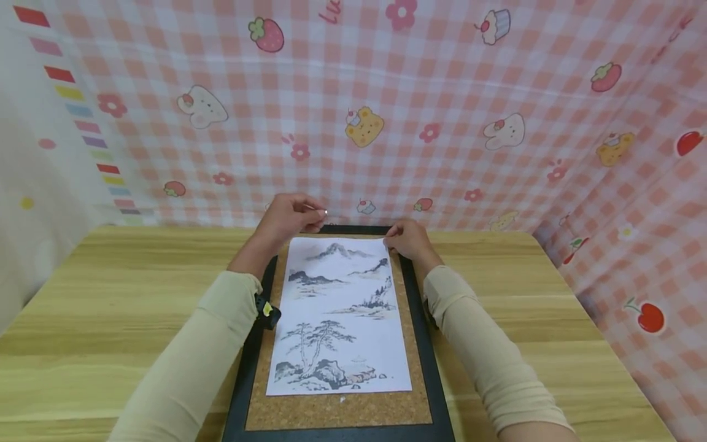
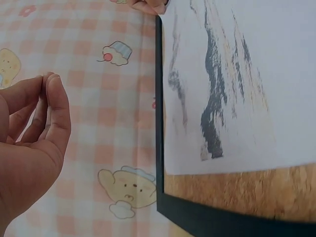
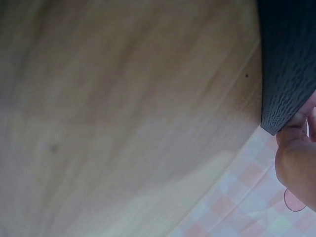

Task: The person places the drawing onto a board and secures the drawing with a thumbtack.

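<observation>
A sheet of paper (image 1: 353, 288) with an ink landscape of mountains and pine trees lies on a black-framed cork board (image 1: 337, 412). My left hand (image 1: 293, 216) is raised over the board's far left corner, thumb and fingertips pinched together on a tiny shiny thing (image 1: 326, 212), mostly hidden by the fingers. In the left wrist view this hand (image 2: 37, 128) is off to the left of the frame. My right hand (image 1: 411, 240) pinches the paper's far right corner; the right wrist view catches it (image 3: 298, 155) beside the frame's corner.
A small whitish pin (image 1: 342, 399) sits in the cork below the paper's near edge. The board rests on a wood-grain table (image 1: 143, 307). Pink checked cloth (image 1: 331, 80) with cartoon prints hangs behind and to the right, close to the board's far edge.
</observation>
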Available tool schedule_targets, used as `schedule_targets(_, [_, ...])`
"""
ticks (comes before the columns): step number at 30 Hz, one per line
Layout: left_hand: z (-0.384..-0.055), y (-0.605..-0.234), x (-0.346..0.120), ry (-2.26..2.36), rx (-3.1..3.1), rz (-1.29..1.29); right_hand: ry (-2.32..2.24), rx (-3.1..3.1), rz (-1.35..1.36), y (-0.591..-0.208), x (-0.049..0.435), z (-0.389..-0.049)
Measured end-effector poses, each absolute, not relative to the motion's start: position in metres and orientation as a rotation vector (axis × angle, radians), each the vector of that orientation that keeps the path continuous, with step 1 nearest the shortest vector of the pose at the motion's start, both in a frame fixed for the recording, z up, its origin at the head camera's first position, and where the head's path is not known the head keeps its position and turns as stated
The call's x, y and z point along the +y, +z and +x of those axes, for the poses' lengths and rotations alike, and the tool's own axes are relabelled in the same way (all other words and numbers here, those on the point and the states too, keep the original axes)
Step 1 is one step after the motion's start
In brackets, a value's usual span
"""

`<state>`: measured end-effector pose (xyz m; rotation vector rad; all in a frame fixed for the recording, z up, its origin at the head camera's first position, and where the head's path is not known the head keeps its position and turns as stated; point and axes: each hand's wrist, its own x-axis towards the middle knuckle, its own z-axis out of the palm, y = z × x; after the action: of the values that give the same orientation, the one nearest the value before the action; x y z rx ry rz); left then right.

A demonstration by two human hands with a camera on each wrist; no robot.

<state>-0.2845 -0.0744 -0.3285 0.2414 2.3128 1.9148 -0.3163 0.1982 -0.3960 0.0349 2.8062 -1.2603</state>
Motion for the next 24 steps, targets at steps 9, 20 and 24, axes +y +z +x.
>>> schedule_targets(9, [-0.291, -0.336, -0.062, 1.929, 2.279, 0.199, -1.249, 2.818, 0.020, -0.396, 0.199, -0.316])
schedule_targets(20, [-0.296, -0.344, -0.055, 1.905, 2.256, 0.144, -1.249, 2.804, 0.044, -0.394, 0.198, -0.316])
schedule_targets(24, [-0.301, -0.350, -0.052, 1.927, 2.206, 0.111, -1.261, 2.798, 0.041, -0.394, 0.198, -0.316])
